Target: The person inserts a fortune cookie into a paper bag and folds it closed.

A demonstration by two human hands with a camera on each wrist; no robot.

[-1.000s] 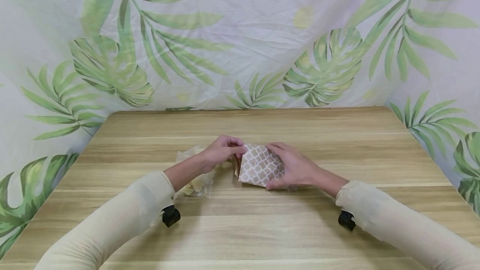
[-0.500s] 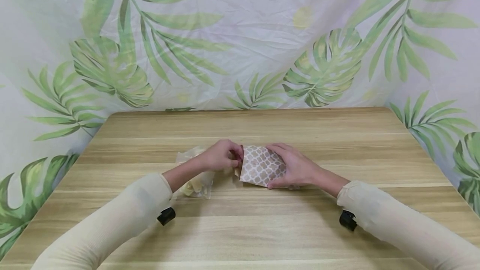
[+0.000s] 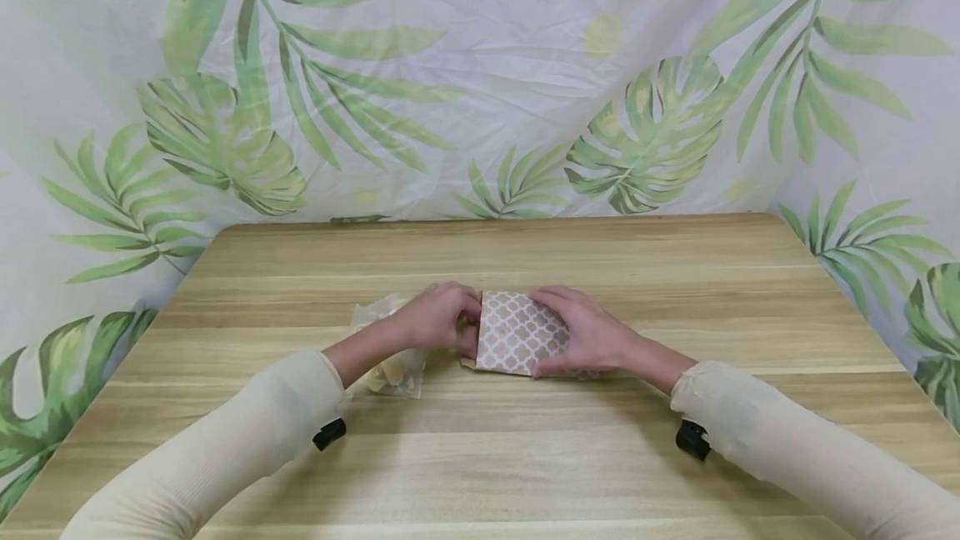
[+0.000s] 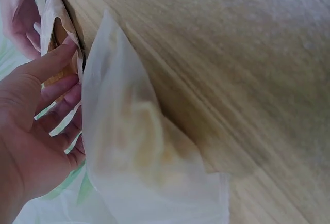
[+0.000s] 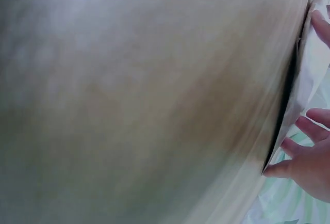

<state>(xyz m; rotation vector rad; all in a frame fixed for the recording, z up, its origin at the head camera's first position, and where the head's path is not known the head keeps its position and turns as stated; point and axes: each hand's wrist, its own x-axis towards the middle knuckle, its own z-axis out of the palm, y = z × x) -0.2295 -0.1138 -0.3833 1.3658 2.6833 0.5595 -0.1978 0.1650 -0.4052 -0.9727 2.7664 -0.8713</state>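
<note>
Left hand point(image 3: 442, 319): right at the mouth of the patterned paper bag, thumb and fingers apart, tips touching the opening!
Right hand point(image 3: 588, 336): clamped across the far end of that bag, thumb at the near edge, fingers at the other.
Paper bag point(image 3: 517, 332): centre stage, mid-table between the two hands, a white lattice printed over tan, mouth turned to the left hand, brown lining on show in the left wrist view.
Clear plastic bag point(image 3: 393, 369): just beside the left hand, pale yellowish contents, too blurred to name.
Sleeves: cream, a black wrist camera point(image 3: 692, 440) under the right cuff.
Table point(image 3: 480, 473): striped wood grain.
Backdrop point(image 3: 510, 65): big green leaves on white cloth.
</note>
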